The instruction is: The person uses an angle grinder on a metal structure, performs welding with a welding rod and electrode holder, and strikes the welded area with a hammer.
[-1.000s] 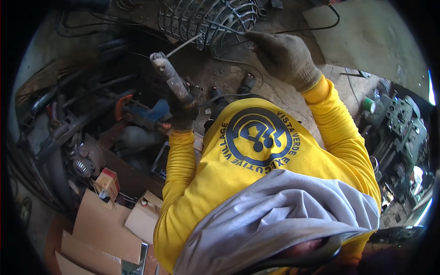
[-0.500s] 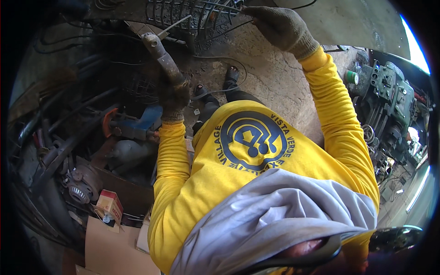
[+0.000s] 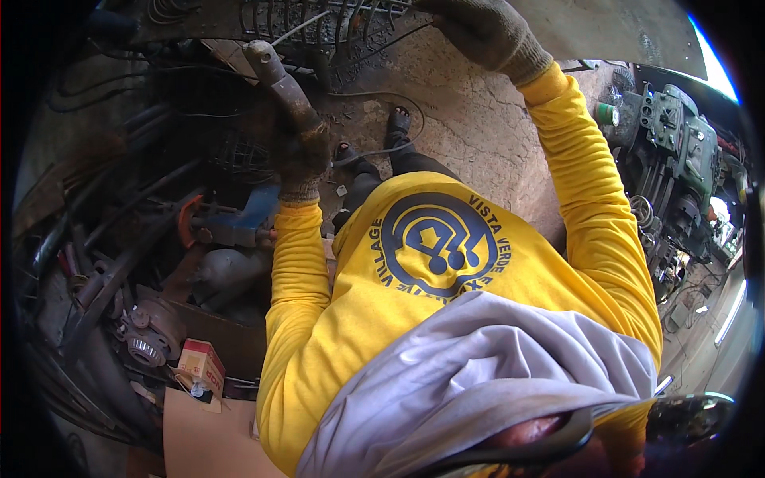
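Note:
My gloved left hand is wrapped round a worn, grey-brown welding electrode holder. A thin, pale welding rod sticks out of its head, angled up and right toward a metal grille of curved bars at the top edge. The rod's tip looks close to the bars, but I cannot tell whether it touches. At the grille's right end, my gloved right hand has its fingers closed by the ends of thin bars. Exactly what they pinch is hidden by the glove and the picture's edge.
A cable loops over the concrete floor beside my feet. Dark metal bars and scrap crowd the left, with a blue tool, a small carton and cardboard. A green machine stands at right, below a large sheet.
The grille and both hands sit slightly higher in the picture, as the whole view has shifted a little. The hold of each hand looks the same.

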Available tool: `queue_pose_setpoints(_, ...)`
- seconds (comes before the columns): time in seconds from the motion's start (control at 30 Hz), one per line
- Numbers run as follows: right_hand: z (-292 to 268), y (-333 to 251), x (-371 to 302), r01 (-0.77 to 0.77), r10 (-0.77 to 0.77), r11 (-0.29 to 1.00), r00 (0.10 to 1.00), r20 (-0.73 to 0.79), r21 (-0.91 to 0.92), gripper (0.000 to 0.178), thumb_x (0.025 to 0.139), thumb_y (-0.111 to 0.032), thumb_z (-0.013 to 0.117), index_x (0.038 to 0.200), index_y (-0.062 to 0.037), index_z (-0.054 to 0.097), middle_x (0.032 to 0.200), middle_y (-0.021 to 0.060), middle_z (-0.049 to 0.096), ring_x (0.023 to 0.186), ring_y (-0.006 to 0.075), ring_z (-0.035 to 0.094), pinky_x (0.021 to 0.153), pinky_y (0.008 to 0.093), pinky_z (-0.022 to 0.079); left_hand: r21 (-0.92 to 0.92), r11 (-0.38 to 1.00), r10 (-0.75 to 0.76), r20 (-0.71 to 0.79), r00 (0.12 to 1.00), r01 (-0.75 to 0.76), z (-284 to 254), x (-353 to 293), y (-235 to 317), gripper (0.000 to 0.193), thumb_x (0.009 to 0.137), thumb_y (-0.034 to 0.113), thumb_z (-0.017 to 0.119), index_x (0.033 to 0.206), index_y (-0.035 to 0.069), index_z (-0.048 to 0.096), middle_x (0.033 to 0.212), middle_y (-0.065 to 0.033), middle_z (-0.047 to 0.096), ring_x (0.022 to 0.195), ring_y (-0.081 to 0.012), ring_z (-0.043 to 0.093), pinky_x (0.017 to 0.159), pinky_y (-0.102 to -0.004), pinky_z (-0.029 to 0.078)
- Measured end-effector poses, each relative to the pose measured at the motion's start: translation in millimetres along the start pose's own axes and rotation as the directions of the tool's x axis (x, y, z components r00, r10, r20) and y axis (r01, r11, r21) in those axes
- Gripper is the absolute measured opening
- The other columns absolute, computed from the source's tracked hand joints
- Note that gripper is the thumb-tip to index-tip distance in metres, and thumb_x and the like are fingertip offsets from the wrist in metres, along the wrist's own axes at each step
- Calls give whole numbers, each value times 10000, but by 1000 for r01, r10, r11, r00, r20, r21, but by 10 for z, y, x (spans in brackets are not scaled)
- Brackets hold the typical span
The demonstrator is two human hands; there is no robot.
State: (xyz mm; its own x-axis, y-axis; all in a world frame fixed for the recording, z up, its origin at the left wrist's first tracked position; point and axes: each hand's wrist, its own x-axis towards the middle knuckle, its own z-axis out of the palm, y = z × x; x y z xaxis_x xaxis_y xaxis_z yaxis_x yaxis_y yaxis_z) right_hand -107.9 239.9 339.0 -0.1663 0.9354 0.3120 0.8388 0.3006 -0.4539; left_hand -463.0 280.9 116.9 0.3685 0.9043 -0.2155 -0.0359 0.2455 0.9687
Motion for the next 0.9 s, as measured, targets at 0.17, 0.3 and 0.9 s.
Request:
queue_pose_setpoints(0.17,-8,-17,-22,13,-13,1000,999,-50,13,306,834,-31,706,1137,-64,734,883,141,738,729,303,712,663,366,577,-41,999,-17,21,1000,18,-19,9,6,406,911,312,697,1191,40,584,1037,-122,650,928,-262,658,823,-406,534)
queue_pose_setpoints(0.3,-8,16,-18,24,-24,1000,998,-53,9,300,836,-35,708,1133,-69,736,896,137,741,744,303,716,680,370,583,-68,997,-33,36,999,35,-27,18,3,417,924,331,677,1207,42,579,1056,-128,649,950,-264,657,839,-412,535)
queue_pose_setpoints(0.9,-8,80,-25,-12,11,999,1000,-16,-36,293,838,-23,672,1116,-83,741,862,120,727,705,289,697,667,367,576,-566,634,-199,540,818,527,138,376,116,476,981,417,590,1279,47,558,1139,-157,645,1048,-276,653,908,-442,537)
